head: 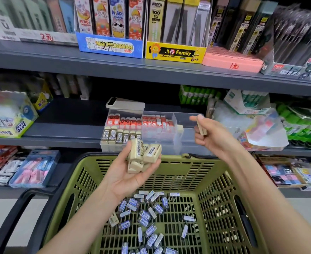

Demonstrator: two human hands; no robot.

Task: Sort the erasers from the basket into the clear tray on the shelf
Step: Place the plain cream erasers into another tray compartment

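My left hand (127, 173) is palm up over the far rim of the green basket (88, 180) and holds several beige erasers (143, 155) in a loose stack. My right hand (211, 136) is raised in front of the right end of the clear tray (189, 132) and pinches one beige eraser (201, 126) between thumb and fingers. The tray stands on the middle shelf; its left compartments hold red-sleeved erasers (132, 121) and dark 2B erasers (120, 136), and one beige eraser (180, 127) lies in a right compartment. Several blue-sleeved erasers (147, 217) lie loose on the basket floor.
A phone (125, 104) lies on the tray's back left corner. A glue box (9, 114) stands on the shelf at left, glue sticks and plastic bags (252, 121) at right. The upper shelf edge (114, 66) overhangs. The basket's black handle (13, 213) juts left.
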